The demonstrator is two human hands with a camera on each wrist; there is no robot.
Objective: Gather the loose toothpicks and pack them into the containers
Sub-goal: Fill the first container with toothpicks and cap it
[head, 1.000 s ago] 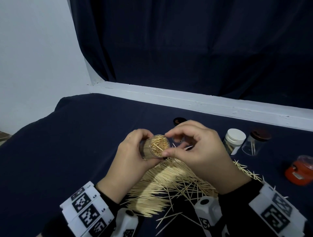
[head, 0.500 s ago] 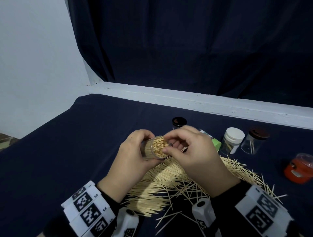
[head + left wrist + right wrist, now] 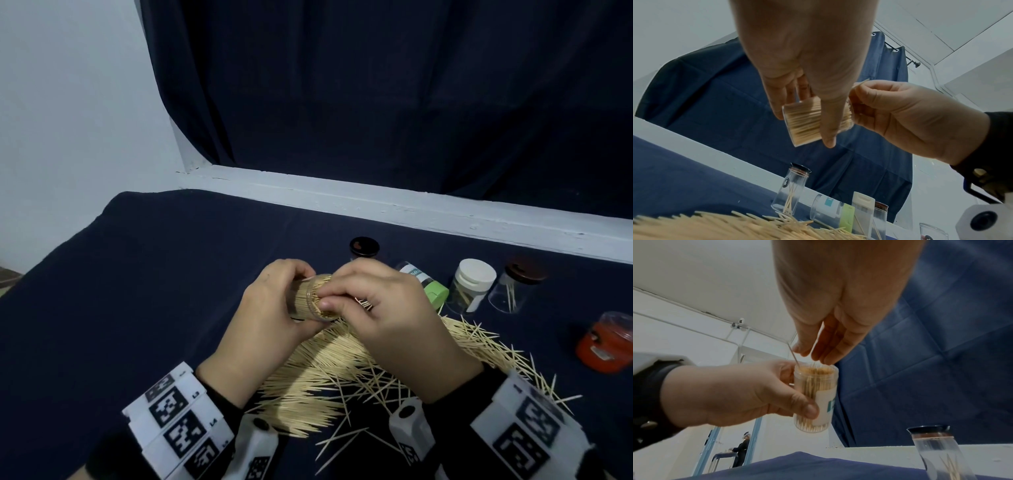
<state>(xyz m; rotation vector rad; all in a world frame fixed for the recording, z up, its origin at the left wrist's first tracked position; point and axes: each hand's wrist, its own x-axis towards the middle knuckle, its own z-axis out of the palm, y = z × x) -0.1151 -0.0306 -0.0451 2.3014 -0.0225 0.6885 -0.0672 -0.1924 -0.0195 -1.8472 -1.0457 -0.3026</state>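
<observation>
My left hand (image 3: 270, 315) grips a clear container (image 3: 310, 296) packed full of toothpicks, tilted with its mouth toward the right. My right hand (image 3: 380, 315) is at that mouth and covers most of it. In the right wrist view its thumb and fingers pinch a single toothpick (image 3: 793, 356) whose lower end is in the container (image 3: 816, 395). The left wrist view shows the container (image 3: 807, 120) held between thumb and fingers, with the right hand (image 3: 910, 120) against its open end. A big pile of loose toothpicks (image 3: 329, 370) lies on the dark cloth under both hands.
Behind the hands stand a black-lidded jar (image 3: 364, 247), a lying green-capped container (image 3: 424, 284), a white-lidded jar (image 3: 474, 287) and a brown-lidded clear jar (image 3: 520, 284) holding a few toothpicks. An orange container (image 3: 606, 342) lies far right. A white ledge (image 3: 411, 209) borders the table.
My right hand has moved left onto the container's mouth, hiding most of the toothpick ends. The green-capped container behind it has come into view. The left hand keeps its hold.
</observation>
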